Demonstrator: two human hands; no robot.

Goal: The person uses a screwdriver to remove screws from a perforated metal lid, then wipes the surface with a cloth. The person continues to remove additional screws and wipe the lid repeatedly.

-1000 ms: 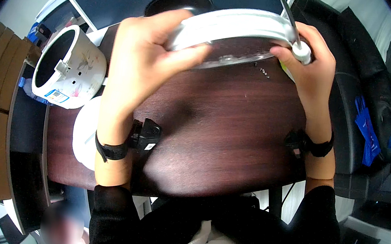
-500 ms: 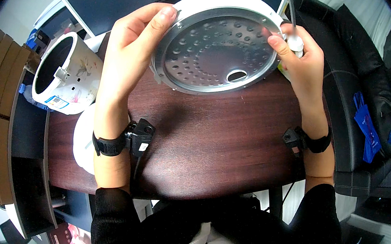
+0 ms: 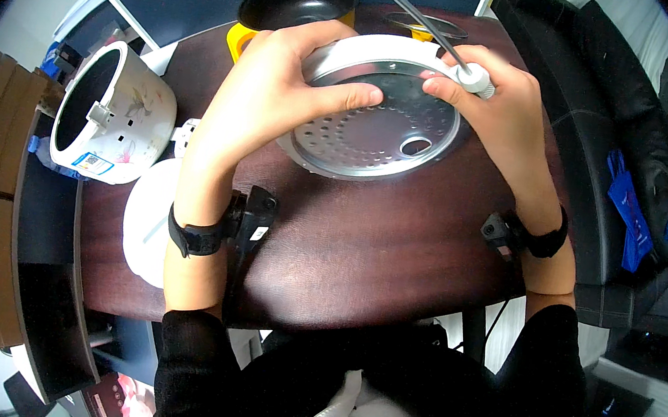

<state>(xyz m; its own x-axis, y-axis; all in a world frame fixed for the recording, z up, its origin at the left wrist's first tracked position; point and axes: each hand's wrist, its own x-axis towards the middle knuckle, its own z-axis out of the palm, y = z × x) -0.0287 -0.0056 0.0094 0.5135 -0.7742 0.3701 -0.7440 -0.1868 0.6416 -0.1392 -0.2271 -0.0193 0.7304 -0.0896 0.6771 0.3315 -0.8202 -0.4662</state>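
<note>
L hand (image 3: 269,88) on metal lid (image 3: 360,132), R hand (image 3: 503,104) likewise, w/ prob. screwdriver (image 3: 472,79)

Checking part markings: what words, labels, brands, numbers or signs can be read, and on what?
Nothing is legible.
White flower-patterned cylindrical housing: blue-and-white sticker with square code, print too small.
Black strapped device, left wrist: white label, too small.
Dark reddish box, lower left: pale print, too small.
Dark object, lower right: pale mark, unreadable.
Round silver metal disc with white rim: no print visible.
</note>
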